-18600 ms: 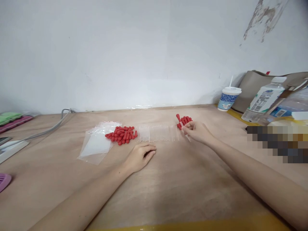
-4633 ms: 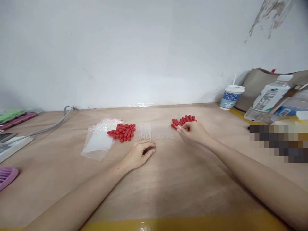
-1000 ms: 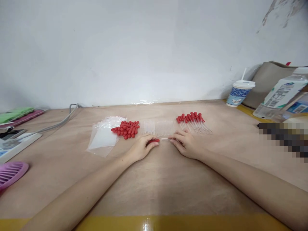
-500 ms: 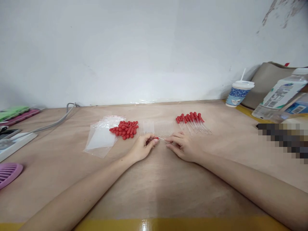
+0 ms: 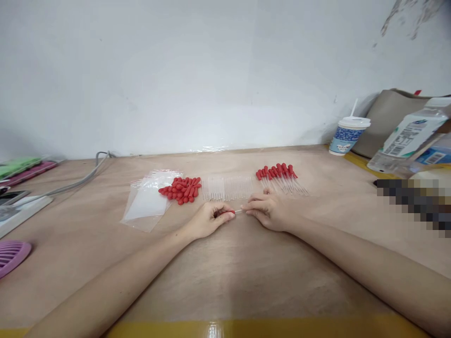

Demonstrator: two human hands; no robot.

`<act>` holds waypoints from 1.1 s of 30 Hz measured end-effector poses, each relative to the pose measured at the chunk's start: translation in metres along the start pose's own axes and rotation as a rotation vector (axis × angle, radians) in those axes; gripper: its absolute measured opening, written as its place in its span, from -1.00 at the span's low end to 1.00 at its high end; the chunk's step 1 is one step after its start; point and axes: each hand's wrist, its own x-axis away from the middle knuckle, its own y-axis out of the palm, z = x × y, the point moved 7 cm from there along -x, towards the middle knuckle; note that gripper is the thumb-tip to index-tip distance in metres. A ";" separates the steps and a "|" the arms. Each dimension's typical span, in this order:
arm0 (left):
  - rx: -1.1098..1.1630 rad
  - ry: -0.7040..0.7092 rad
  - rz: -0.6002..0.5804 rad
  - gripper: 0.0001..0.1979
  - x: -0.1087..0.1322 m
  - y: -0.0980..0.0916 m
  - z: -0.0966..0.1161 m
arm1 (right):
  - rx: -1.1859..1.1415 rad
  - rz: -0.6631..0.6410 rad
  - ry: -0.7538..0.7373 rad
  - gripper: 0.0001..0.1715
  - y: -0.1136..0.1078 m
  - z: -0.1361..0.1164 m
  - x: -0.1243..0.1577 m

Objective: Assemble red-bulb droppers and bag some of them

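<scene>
The left hand (image 5: 207, 219) has its grip closed on a small red rubber bulb (image 5: 229, 212), pinched between thumb and fingertips low over the table (image 5: 225, 281). The right hand (image 5: 269, 212) meets it from the other side, its grip closed on a thin clear tube (image 5: 239, 211) that points at the bulb's mouth. From here I cannot tell whether the tube's end is already inside the bulb. Both wrists rest on the wood, and the two hands sit near the middle of the table, almost touching. Just behind them lies a row of clear tubes (image 5: 227, 188), side by side. To the left of that row is a pile of loose red bulbs (image 5: 180, 189), partly touching some clear zip bags (image 5: 146, 206) spread flat. To the right of the row, just beyond the right hand, lie finished droppers (image 5: 280, 177) with their red ends pointing away. Farther out, a grey cable (image 5: 81, 180) runs along the left side and a purple grille (image 5: 12, 251) sits at the left edge. At the far right stand a paper cup with a straw (image 5: 348, 137), a grey bag (image 5: 385, 119) and a tilted plastic bottle (image 5: 405, 138)
</scene>
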 end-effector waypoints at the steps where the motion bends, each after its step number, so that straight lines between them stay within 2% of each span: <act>1: -0.026 -0.005 0.023 -0.78 0.000 -0.001 0.000 | 0.050 0.027 -0.002 -0.77 0.000 -0.002 0.001; 5: -0.080 0.031 0.114 -0.80 0.001 -0.007 0.002 | 0.054 0.103 0.005 -0.77 0.001 -0.006 0.003; 10: 0.023 0.039 0.193 -0.78 0.002 -0.012 -0.003 | -0.111 0.076 0.132 -0.83 -0.002 0.004 0.004; 15: 0.042 -0.003 0.154 -0.80 0.001 -0.009 -0.007 | -0.147 0.066 0.123 -0.84 -0.002 0.006 0.005; 23: 0.179 -0.031 0.143 -0.79 0.002 -0.006 -0.006 | -0.071 0.067 0.095 -0.79 -0.003 -0.004 0.000; 33: 0.143 -0.003 0.133 -0.80 0.003 -0.005 0.000 | -0.010 0.015 0.092 -0.69 0.001 -0.011 -0.004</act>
